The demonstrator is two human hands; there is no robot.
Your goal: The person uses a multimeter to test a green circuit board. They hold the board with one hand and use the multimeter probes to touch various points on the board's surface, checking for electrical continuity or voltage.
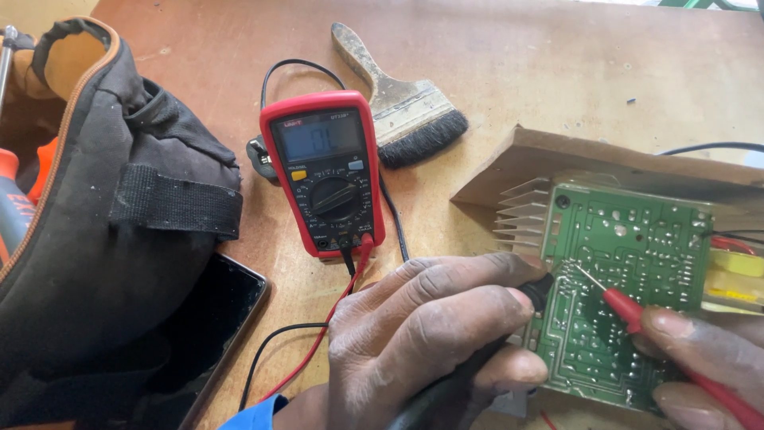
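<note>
Green circuit board [629, 295] propped solder-side up on a cardboard piece [557, 163], right of the red multimeter [325, 171]. Left hand [430, 334] closed round the black probe [539, 291], right hand [700, 358] pinching the red probe [629, 310]; both tips on the board. Meter on, digits unclear. Probing under way, judging by contact. Count: one board, one meter, two probes, one brush [406, 99], one bag [103, 215], one phone [215, 334].

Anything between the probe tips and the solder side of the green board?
Nothing visible. The red probe in the right hand has its bare tip right on the circuit board. The black probe in the left hand reaches the board's left edge; its tip is hidden by the fingers.
</note>
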